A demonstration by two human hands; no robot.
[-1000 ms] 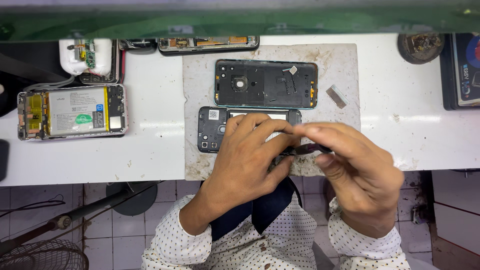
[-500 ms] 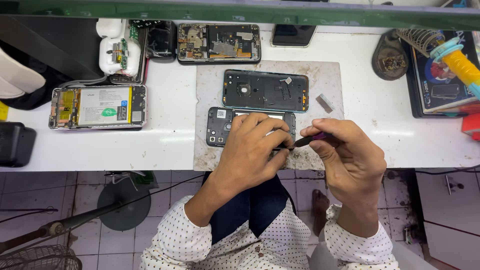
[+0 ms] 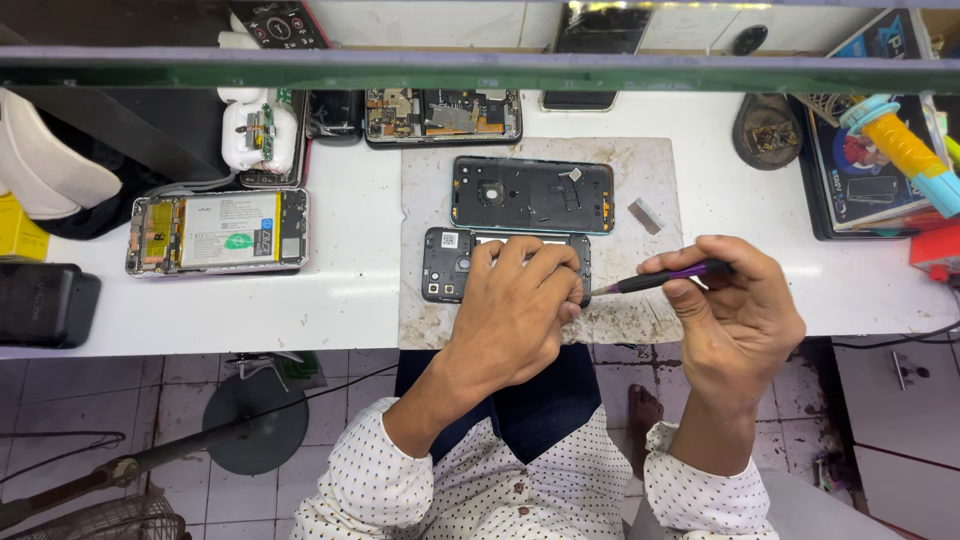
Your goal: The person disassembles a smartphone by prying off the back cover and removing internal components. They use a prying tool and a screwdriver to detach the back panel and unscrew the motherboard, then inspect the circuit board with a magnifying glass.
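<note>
- Purple of handle: gripped the thin tool [image 3: 660, 280] in the closed fingers of the right hand [image 3: 735, 320], tip level and pointing at the near right end of the opened phone [image 3: 445, 265].
- Pressed the left hand [image 3: 520, 305] over most of that phone, fingers curled on its right end, clamping it against the stained mat [image 3: 640, 320]; lay just below the separate black back frame [image 3: 530, 193], near it but apart.
- Could have slipped with the tip, judging by how close it sat to the left fingertips: a jab to the skin, brought on by too hard a push.
- Might have scratched or pierced a part inside, with the working spot hidden under the hand; could not tell what the tip met.
- Risked shifting the phone on the gritty mat, if pushed sideways harder than downward.
- Risked sweeping the small metal piece [image 3: 646, 215], loose on the mat just above the tool, off the mat with a careless right wrist.
</note>
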